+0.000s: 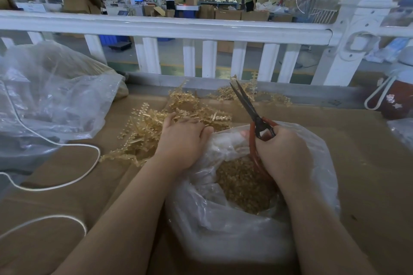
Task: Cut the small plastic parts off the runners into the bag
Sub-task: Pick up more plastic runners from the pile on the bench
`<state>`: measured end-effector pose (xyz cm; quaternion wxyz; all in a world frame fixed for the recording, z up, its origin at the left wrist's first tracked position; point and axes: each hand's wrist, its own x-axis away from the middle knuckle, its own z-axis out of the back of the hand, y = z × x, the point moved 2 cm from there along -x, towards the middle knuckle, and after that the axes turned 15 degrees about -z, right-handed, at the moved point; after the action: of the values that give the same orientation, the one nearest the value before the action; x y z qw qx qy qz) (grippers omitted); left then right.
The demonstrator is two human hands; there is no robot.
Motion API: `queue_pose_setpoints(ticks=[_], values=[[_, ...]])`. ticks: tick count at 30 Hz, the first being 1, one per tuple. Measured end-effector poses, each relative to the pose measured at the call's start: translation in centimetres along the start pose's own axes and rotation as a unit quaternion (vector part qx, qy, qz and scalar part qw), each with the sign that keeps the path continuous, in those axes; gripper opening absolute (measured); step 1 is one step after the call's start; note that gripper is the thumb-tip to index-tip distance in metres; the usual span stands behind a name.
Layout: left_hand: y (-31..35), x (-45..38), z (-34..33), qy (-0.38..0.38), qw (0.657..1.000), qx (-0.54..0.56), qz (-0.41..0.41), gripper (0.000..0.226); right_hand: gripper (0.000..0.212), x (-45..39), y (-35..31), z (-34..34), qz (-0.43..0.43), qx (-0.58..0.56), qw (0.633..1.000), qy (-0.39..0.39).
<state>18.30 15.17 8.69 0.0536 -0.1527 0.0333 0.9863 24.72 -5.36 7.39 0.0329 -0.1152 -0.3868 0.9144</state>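
Forearms reach up from the bottom edge of the frame toward a clear plastic bag (pixel 234 230) that sits low and centre-right on a brown cardboard-covered work surface (pixel 368 163). The bag's mouth is rolled open and faces upward, likely so that cut pieces drop straight in; inside, a heap of small amber plastic parts (pixel 243 187) fills its middle.

The right hand (pixel 283 152) is right of centre, above the bag's far rim, its fingers curled round the red handles of a pair of scissors (pixel 252 114). The dark blades point up and away toward the upper middle of the frame, a little apart and holding nothing between them, so no cut is under way.

The left hand (pixel 183 138) lies just left of the bag, palm down, fingers bent over the near edge of a pile of amber runners (pixel 156 127), apparently picking out the next one; whether it already grips one I cannot tell.

That pile spreads across the middle of the frame, with more runners farther back near a white railing (pixel 178 27). A white cord (pixel 73 174) loops across the lower left. A large crumpled clear bag (pixel 49 100) fills the left side; its contents are unclear. A dark red flask (pixel 395 100) stands at the right edge. Beyond the railing, a workshop with cardboard boxes and two standing people.
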Motion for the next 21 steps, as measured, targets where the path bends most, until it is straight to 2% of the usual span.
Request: queue_pose_setpoints(ticks=[3, 7, 11, 14, 17, 21], values=[[0.0, -0.3, 0.2, 0.004, 0.999, 0.023, 0.042, 0.043, 0.039, 0.0, 0.0, 0.0, -0.001, 0.002, 1.0, -0.001], [0.3, -1.6, 0.4, 0.004, 0.997, 0.025, 0.071, 0.02, 0.039, 0.1, -0.2, 0.1, -0.004, 0.002, 1.0, -0.005], [1.0, -3.4, 0.1, -0.047, 0.994, -0.067, 0.066, 0.042, 0.038, 0.1, -0.2, 0.1, -0.01, -0.004, 1.0, -0.023], [1.6, -4.6, -0.2, -0.055, 0.988, -0.123, 0.071, 0.035, 0.038, 0.1, -0.4, 0.1, -0.009, 0.002, 0.999, -0.03], [1.8, -4.6, -0.6, 0.001, 0.987, -0.136, 0.084, 0.025, 0.039, 0.2, -0.5, 0.1, -0.018, 0.006, 0.999, -0.031], [1.1, -3.7, -1.3, 0.136, 0.981, -0.078, 0.112, 0.029, 0.041, 0.2, -0.5, 0.0, -0.02, 0.006, 0.999, -0.028]])
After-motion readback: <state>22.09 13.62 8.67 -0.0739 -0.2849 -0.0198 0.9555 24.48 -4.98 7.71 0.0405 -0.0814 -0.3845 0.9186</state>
